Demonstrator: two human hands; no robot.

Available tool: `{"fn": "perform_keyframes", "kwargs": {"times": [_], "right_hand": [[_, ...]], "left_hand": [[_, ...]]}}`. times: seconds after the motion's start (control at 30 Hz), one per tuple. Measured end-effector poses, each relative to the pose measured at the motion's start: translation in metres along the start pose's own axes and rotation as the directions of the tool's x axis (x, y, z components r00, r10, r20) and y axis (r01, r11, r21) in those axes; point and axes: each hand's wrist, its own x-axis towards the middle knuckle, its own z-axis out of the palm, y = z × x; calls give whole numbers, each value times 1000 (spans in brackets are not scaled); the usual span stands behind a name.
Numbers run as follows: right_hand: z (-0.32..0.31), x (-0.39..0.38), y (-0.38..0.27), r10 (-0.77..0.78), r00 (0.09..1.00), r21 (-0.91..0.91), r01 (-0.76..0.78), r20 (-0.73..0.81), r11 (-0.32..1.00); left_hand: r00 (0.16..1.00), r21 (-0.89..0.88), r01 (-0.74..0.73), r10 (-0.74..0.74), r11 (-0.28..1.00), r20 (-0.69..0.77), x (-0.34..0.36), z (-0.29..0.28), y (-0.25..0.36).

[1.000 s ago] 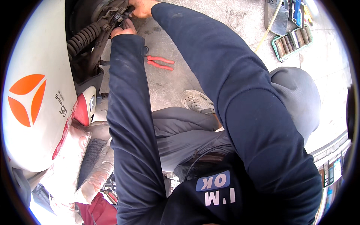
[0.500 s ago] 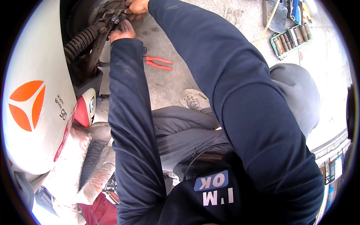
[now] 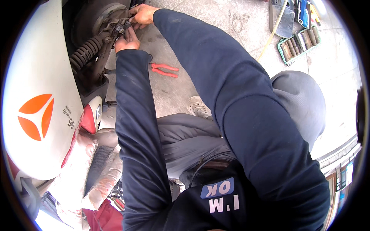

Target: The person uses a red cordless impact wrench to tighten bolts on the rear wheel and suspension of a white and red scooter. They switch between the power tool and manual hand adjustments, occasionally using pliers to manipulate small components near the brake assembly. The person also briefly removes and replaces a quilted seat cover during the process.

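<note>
At the top left, both hands work beside the dark wheel hub (image 3: 110, 17) of a white scooter. My left hand (image 3: 128, 41) is palm up at a small metal bracket (image 3: 118, 29), its thumb and fingers bent around the lower side; what lies between them is hidden. Just above it, my right hand (image 3: 142, 16) has its fingertips pinched together at the hub's edge, on something too small to name. A rusty coil-spring shock absorber (image 3: 85, 53) runs down to the left of the hands. Red-handled pliers (image 3: 165, 70) lie on the ground to the right of my left wrist.
The scooter's white body panel (image 3: 38, 77) with an orange emblem fills the left side. A green tray (image 3: 298, 44) of sockets lies at upper right, near a blue-handled tool (image 3: 304, 13) and a grey dustpan-like piece (image 3: 281, 19). A red cloth (image 3: 104, 217) sits at lower left.
The whole view has shifted slightly, so scooter and hands sit lower in the picture. Both hands stay at the hub, and the right fingers have drawn closer to the bracket.
</note>
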Motion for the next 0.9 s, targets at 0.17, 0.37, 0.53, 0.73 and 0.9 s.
{"fn": "perform_keyframes", "kwargs": {"times": [0.17, 0.37, 0.53, 0.73, 0.9], "right_hand": [[-5, 1, 0, 40, 999, 87, -41, 14, 995], [-1, -5, -3, 61, 997, 156, -66, 38, 986], [-8, -2, 3, 47, 997, 153, -57, 65, 987], [-12, -3, 25, -67, 990, -123, 52, -125, 991], [59, -115, 72, -129, 991, -825, 45, -34, 564]], "left_hand": [[1000, -28, -17, 17, 999, -20, -12, 8, -11], [961, 172, -128, 80, 977, 265, -8, -2, -1], [992, -48, -98, 93, 994, -85, -21, 13, -19], [998, 63, -58, 59, 996, -18, -9, 11, -1], [986, 216, -166, 162, 962, 35, 3, 16, -10]]}}
